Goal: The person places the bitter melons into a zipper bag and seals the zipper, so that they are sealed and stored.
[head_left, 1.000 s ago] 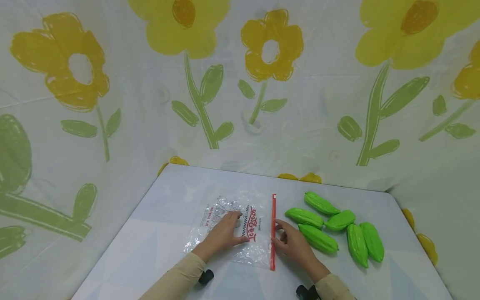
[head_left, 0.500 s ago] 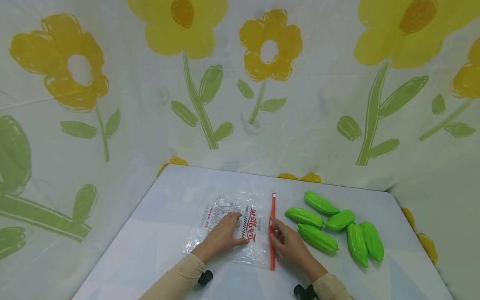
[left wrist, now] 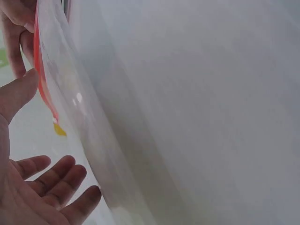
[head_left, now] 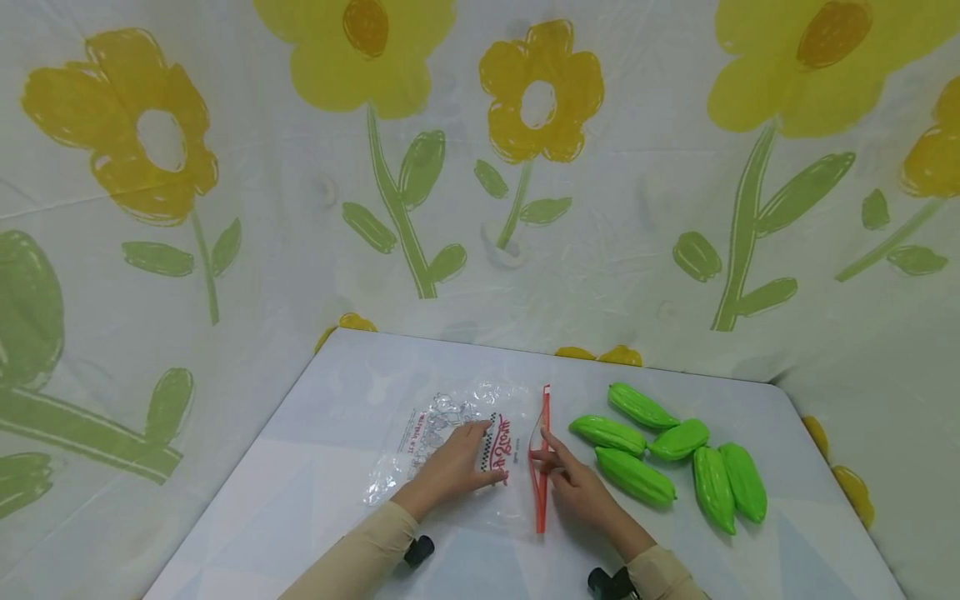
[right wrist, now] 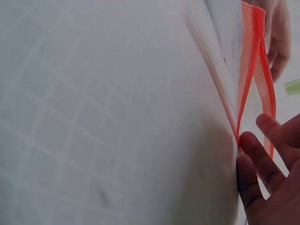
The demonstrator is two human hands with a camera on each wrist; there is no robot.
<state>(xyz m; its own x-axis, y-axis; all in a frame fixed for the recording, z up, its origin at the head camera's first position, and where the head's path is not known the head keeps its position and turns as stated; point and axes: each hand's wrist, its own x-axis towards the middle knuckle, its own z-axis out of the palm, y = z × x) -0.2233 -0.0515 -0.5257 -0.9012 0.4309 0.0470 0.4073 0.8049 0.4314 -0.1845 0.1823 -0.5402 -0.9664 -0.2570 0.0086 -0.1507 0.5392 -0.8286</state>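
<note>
A clear zip bag (head_left: 461, 408) with red and black print lies flat on the table. Its red zip edge (head_left: 542, 500) faces right and is parted, with a gap between the two lips (right wrist: 251, 61) in the right wrist view. On top of the bag rests my left hand (head_left: 452, 468), fingers loosely extended over the print. My right hand (head_left: 577, 483) is at the zip edge, its fingers spread and fairly straight, fingertips touching the lips at the gap. In the right wrist view, fingertips (right wrist: 248, 140) lie against the near lip.
Several glossy green ridged fruits, shaped like star fruit (head_left: 636, 477), lie on the white table (head_left: 337, 400) right of the bag. A flower-printed cloth (head_left: 600, 250) hangs behind and around the table. Black wrist cameras (head_left: 611, 583) sit under the sleeves.
My right fingers have moved left onto the zip edge, and its lips have parted into a gap. My left hand has shifted slightly right, still on the bag. The green fruits have stayed put.
</note>
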